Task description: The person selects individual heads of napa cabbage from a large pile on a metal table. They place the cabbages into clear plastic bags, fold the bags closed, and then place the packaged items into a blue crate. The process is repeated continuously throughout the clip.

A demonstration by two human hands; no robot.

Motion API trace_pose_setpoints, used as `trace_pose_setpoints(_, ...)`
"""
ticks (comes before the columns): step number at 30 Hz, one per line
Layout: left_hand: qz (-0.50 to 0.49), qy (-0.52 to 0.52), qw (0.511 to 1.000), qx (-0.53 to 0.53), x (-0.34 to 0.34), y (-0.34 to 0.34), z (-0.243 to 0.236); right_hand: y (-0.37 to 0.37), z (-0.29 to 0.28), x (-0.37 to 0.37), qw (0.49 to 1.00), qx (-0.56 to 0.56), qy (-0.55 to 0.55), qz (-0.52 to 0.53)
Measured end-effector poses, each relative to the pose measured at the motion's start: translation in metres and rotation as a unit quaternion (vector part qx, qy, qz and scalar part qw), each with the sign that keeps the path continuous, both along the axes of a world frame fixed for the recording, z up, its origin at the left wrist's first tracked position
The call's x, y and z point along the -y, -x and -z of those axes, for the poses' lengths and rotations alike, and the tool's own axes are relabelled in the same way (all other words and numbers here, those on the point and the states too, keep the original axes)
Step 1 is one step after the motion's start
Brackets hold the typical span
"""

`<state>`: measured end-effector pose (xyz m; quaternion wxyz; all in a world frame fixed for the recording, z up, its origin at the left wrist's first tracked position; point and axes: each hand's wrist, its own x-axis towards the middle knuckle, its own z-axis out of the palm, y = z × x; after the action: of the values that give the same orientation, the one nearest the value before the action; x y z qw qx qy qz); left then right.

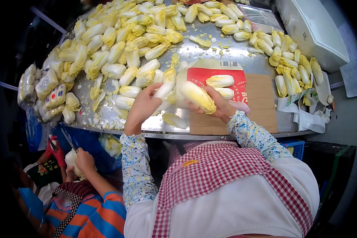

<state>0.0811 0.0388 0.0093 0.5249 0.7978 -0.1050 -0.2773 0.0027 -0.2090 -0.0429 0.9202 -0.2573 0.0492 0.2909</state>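
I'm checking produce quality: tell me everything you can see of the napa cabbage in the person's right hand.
The small napa cabbage is oblong, plump and compact, smooth-looking and creamy white over most of its length, with yellow, crinkled leaves toward the lower-right end. It slants in the right hand, seen partly against the red printed sheet. Its underside is hidden.

A plump, long white-and-yellow cabbage (197, 97) is held up in the air, white end at ten o'clock, leafy yellow tip at four. At its nine o'clock, a blurry, long white cabbage (164, 91) is held too, tilted.
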Motion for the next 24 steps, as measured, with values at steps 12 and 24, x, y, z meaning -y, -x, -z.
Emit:
trace_pose_setpoints(12,-0.025,-0.23,0.842,0.488,0.034,-0.01,0.052,0.011,-0.007,0.023,0.995,0.027,-0.02,0.094)
trace_pose_setpoints(24,0.202,0.091,0.962,0.157,0.176,-0.021,0.068,0.061,-0.001,0.094,0.904,-0.023,0.244,0.35)
